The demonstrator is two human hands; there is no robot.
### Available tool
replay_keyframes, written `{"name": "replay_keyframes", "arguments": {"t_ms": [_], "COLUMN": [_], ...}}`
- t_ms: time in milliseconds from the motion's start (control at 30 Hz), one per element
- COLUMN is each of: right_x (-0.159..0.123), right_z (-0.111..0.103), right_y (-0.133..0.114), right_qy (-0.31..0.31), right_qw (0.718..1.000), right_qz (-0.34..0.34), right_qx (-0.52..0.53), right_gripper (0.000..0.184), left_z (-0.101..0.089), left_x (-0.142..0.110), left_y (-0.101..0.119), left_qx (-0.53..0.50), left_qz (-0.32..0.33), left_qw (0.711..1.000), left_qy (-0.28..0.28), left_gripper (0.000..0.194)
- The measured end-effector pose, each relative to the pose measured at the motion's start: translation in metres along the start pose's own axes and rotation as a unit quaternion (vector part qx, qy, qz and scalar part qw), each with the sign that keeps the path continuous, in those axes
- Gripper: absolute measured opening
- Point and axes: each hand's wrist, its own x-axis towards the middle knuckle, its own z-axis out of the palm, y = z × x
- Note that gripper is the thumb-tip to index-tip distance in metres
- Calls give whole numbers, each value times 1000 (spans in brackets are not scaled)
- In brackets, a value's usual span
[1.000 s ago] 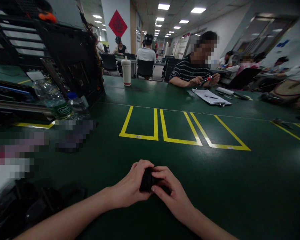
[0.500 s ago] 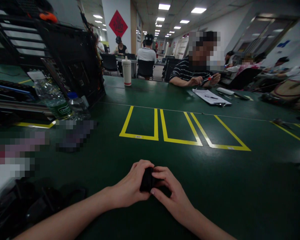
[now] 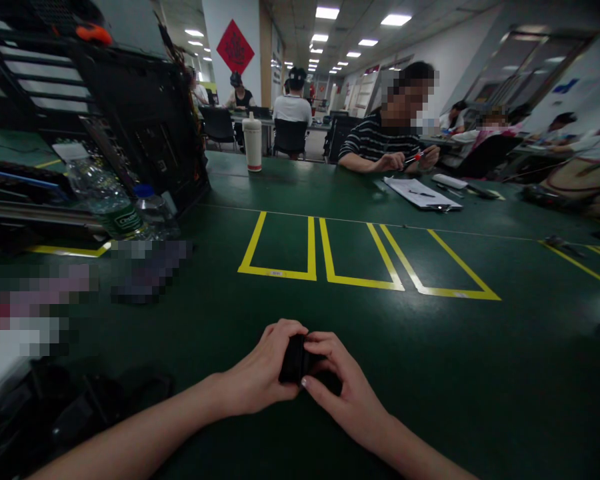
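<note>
A small black object (image 3: pixel 293 361), dark and box-like, is held between my two hands just above or on the green table (image 3: pixel 410 373); its kind cannot be made out. My left hand (image 3: pixel 266 369) is closed around its left side, fingers over the top and thumb low. From the other side my right hand (image 3: pixel 341 373) grips it with bent fingers at the upper edge and the thumb at the lower edge. Dark material also shows in the hollow of the right hand. The palms hide much of the object.
Yellow tape outlines (image 3: pixel 365 285) mark the table ahead. To the left stand a black computer case (image 3: pixel 145 127), plastic bottles (image 3: pixel 117 210) and several black items (image 3: pixel 80 400). A white cup (image 3: pixel 253 143), a clipboard (image 3: pixel 420 193) and a seated person (image 3: pixel 375 143) are across the table.
Both my hands and the black object stay nearly in place. Across the table, the seated person's head has shifted slightly. The dark shape at the right edge has moved or faded.
</note>
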Motion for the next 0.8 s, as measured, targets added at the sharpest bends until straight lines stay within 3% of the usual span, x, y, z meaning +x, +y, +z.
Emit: {"name": "replay_keyframes", "arguments": {"t_ms": [167,367,567,800], "right_x": [1,3,1,0], "right_z": [0,1,1,2], "right_y": [2,-3,-3,2], "right_qy": [8,7,5,14], "right_qw": [1000,1000,1000,1000], "right_qz": [9,30,3,4], "right_qx": [2,-6,-19,-9], "right_gripper": [25,36,37,27], "left_z": [0,1,0,-1], "left_x": [1,1,2,1], "left_y": [0,-1,1,1], "left_qx": [0,-4,3,7], "left_qz": [-1,-14,11,6], "left_qw": [1000,1000,1000,1000], "left_qy": [1,1,2,0], "left_gripper": [66,65,66,65]}}
